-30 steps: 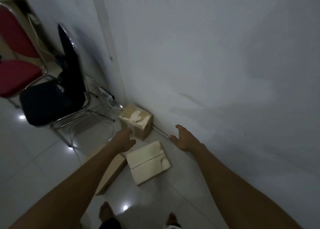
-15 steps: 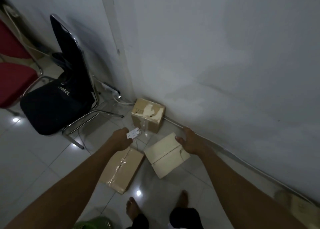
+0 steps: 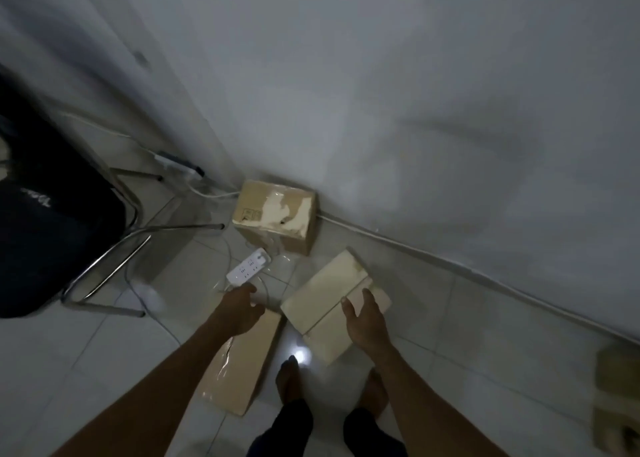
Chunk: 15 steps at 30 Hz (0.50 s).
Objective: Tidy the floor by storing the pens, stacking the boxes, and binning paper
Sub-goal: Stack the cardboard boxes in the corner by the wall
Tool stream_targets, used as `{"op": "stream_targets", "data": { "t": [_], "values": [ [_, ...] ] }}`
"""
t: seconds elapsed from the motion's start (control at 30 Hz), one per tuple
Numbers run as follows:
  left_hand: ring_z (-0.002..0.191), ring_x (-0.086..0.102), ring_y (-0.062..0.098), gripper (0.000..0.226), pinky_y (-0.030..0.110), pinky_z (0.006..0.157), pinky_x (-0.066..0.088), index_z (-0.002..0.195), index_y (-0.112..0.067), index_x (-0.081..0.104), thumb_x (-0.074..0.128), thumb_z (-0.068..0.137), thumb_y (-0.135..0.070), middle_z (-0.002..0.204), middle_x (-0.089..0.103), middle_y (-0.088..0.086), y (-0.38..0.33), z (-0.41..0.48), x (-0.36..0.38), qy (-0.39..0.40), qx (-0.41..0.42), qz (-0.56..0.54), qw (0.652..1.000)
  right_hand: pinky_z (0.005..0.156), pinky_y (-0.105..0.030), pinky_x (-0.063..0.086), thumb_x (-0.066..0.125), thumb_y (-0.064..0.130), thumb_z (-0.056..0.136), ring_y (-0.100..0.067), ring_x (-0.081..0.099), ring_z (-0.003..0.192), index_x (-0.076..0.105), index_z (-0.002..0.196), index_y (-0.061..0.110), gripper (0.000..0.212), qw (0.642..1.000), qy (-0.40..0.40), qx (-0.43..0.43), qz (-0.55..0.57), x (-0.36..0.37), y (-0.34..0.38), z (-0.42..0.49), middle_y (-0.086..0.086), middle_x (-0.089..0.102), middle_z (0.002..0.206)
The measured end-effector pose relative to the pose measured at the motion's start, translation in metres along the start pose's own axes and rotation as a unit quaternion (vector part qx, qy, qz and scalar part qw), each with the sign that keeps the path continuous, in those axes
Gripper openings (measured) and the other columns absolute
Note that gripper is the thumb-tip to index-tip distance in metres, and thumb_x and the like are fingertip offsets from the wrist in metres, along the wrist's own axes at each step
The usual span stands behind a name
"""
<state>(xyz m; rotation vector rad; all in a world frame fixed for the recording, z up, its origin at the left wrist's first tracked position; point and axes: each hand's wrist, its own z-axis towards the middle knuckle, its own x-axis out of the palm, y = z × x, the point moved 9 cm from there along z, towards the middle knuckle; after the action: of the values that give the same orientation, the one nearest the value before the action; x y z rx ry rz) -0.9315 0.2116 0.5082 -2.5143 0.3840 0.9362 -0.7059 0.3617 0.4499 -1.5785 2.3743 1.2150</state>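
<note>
1. The pale flat box [image 3: 323,304] lies on the floor just in front of the person's bare feet [image 3: 289,377]; the right hand [image 3: 367,321] is spread over its near right part, fingers straight and thumb out, holding nothing; whether the palm touches the lid I cannot tell.
2. Beside it to the left lies a long brown box [image 3: 242,366], partly under the left forearm; a third, brown box with torn pale patches [image 3: 277,214] sits farther off, against the wall.
3. The left hand [image 3: 240,309] is curled round the near end of a white power strip [image 3: 247,266]; the back of the hand hides the grip itself; its cable trails off in thin loops that are hard to follow.
4. At the right edge something box-like [image 3: 616,387] is too blurred to name; a black chair [image 3: 52,231] on a chrome frame is cut off at the left, its lettering smeared.
5. The floor [image 3: 467,335] is glossy pale tile with one bright glare spot between the boxes; the wall [image 3: 415,110] is plain grey-white, with a cable running along its foot; the room is dim.
6. The pale box's long axis runs from near right to far left, its centre seam running the other way, toward the wall; the long brown box points from the person up toward the power strip.
</note>
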Motion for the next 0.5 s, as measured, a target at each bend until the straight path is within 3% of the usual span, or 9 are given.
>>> {"op": "stream_targets", "data": {
  "t": [0.2,0.5],
  "values": [
    [0.127,0.046,0.031,0.051,0.033,0.102,0.036,0.133,-0.004,0.047,0.062,0.088,-0.024,0.138,0.049,0.018,-0.003,0.122,0.055,0.006,0.013,0.033,0.999,0.111,-0.039,0.031,0.047,0.045,0.095,-0.031,0.033,0.139,0.018,0.149,0.007,0.073,0.989,-0.110,0.057,0.080,0.020,-0.071,0.089,-0.014,0.029,0.153],
    [0.132,0.042,0.030,0.057,0.034,0.107,0.034,0.139,-0.005,0.038,0.058,0.091,-0.028,0.144,0.042,0.016,-0.008,0.272,0.180,0.080,0.053,0.058,0.994,0.108,-0.042,0.034,0.050,0.038,0.095,-0.035,0.037,0.135,0.021,0.148,0.006,0.069,0.940,-0.248,0.166,0.163,0.064,-0.197,0.187,-0.018,0.032,0.150]
  ]
}}
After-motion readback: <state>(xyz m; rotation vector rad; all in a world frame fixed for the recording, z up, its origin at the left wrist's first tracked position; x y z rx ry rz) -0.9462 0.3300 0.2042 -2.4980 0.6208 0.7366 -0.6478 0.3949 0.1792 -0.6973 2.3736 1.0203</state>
